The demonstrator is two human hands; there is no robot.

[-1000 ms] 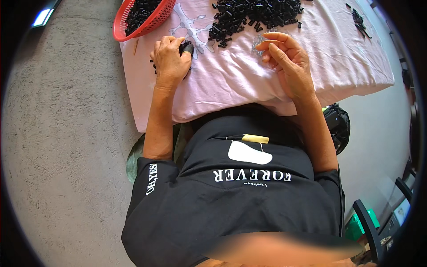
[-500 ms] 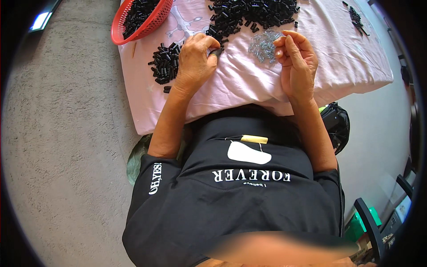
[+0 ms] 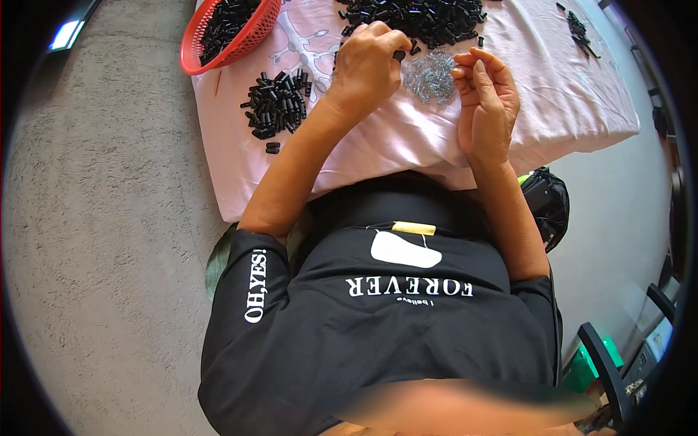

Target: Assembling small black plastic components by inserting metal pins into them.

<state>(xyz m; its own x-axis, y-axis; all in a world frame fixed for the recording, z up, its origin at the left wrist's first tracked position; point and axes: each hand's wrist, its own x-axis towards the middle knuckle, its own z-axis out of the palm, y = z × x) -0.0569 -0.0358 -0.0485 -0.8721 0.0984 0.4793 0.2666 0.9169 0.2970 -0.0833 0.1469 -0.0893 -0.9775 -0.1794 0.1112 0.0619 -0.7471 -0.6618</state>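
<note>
My left hand (image 3: 368, 69) reaches over the near edge of a large heap of small black tube-shaped pieces (image 3: 414, 18). Its fingers curl downward, and something dark shows at the thumb tip; what the fingers pinch is hidden. My right hand (image 3: 488, 105) is turned palm inward beside a small pile of clear, glittering little pieces (image 3: 431, 78). Thumb and fingers are bent together there, and anything between them is too small to make out. Left of my left forearm lies a smaller pile of black tube-shaped pieces (image 3: 276, 105).
A red plastic basket (image 3: 251, 40) of black pieces stands at the table's far left. A thin wooden stick (image 3: 217, 83) lies below it. More black pieces (image 3: 578, 33) sit at the far right. Pink cloth (image 3: 567, 109) covers the table. A dark bag (image 3: 547, 203) is beside me.
My left hand has moved right and away from me, from beside the smaller black pile to the large heap. My right hand stays nearly in place by the clear pieces.
</note>
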